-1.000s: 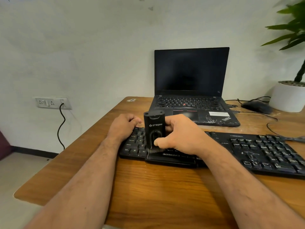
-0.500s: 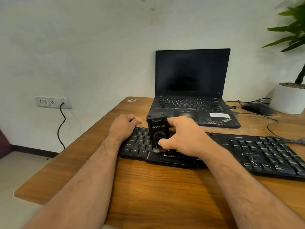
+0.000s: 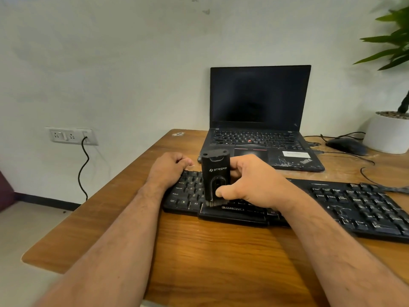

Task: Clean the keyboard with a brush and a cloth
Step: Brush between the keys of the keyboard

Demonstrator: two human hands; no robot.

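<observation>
Head view: brush (image 3: pixel 215 176) on keyboard (image 3: pixel 354 202)

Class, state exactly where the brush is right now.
In the head view the brush stands upright, bristles down on the keyboard's left part, gripped by the right hand, beside the left hand.

Wooden table (image 3: pixel 221 258): keyboard (image 3: pixel 354 202), laptop (image 3: pixel 261 138), mouse (image 3: pixel 345 145).
</observation>
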